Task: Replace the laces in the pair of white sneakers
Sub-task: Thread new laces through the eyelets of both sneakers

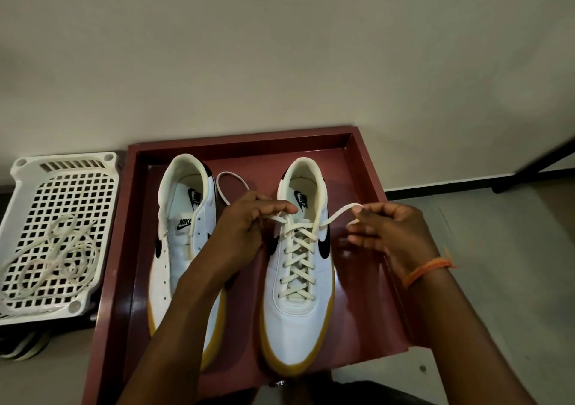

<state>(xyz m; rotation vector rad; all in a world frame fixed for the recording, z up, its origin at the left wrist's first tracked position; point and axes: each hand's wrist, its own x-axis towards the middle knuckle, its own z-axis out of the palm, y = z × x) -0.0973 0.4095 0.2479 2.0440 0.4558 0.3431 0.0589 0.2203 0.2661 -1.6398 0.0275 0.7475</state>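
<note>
Head cam looking down, and I've got a dark red tray (373, 205) with both white sneakers sitting in it, toes toward the near edge, heels toward the far edge by the wall.

Right sneaker (298, 320) is by the tray's right side and is laced in criss-crosses all the way up with a cream lace (300, 249). Left sneaker (183, 239) is by the left side and its eyelets look bare from what I can see, though my left forearm crosses over most of it.

Left hand (245, 230) sits between the two shoes, fingers curled, pinching one lace end right at the top eyelets of the right sneaker. A loop of that lace arcs up behind the hand toward the tray's far edge. Right hand (392, 233) is over the right edge of the tray, thumb and forefinger pinching the other lace end, which runs taut back to the top eyelet. The other fingers on that hand are loosely curled. There's an orange thread band (426, 269) on that wrist.

Off the tray's left edge, just beside it, there's a white perforated basket (28, 186) with a tangle of loose laces (59, 258) lying in it.
</note>
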